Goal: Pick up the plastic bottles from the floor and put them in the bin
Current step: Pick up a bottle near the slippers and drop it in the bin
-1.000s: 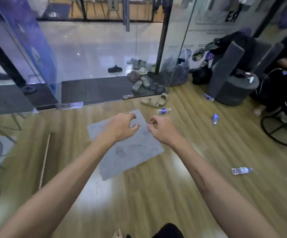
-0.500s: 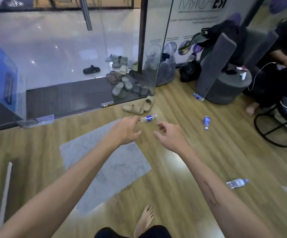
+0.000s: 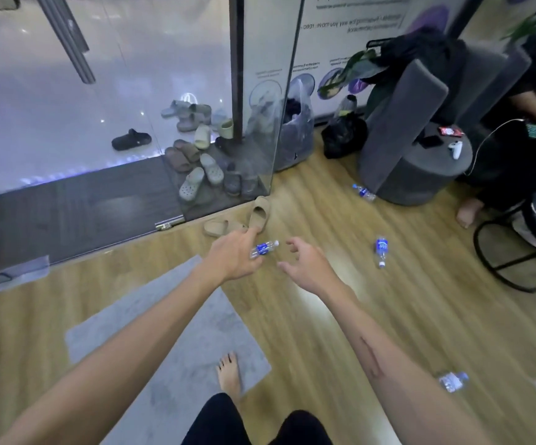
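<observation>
Both arms stretched forward and down toward the wooden plank floor (image 3: 340, 316), closer to it than half a second ago. Left hand (image 3: 234, 255) now overlapping the near end of the small clear plastic bottle with the blue label (image 3: 264, 248), where earlier a gap showed between hand and bottle; fingers curved over it, yet impossible to tell whether closed round it or only hovering in front. Right hand (image 3: 305, 263) just beside the bottle's cap end, fingers spread and loosely curled, holding nothing. Judged from this: first pick-up about to happen, grasp not confirmed, bottle lying on its side on the floor. Compared with the earlier frames, grey rectangular floor mat (image 3: 170, 342) slid back under the arms, a bare foot (image 3: 229, 374) planted on its far corner, the pair of beige slide sandals (image 3: 244, 220) now just beyond the left hand. Other bottles untouched: a second blue-labelled clear bottle (image 3: 381, 250) well to the right of the right hand, a third (image 3: 363, 191) against the grey round upholstered stool (image 3: 421, 175) farther off, a fourth (image 3: 452, 380) behind the right forearm. No bin in view, so drop-off place unknown.
</observation>
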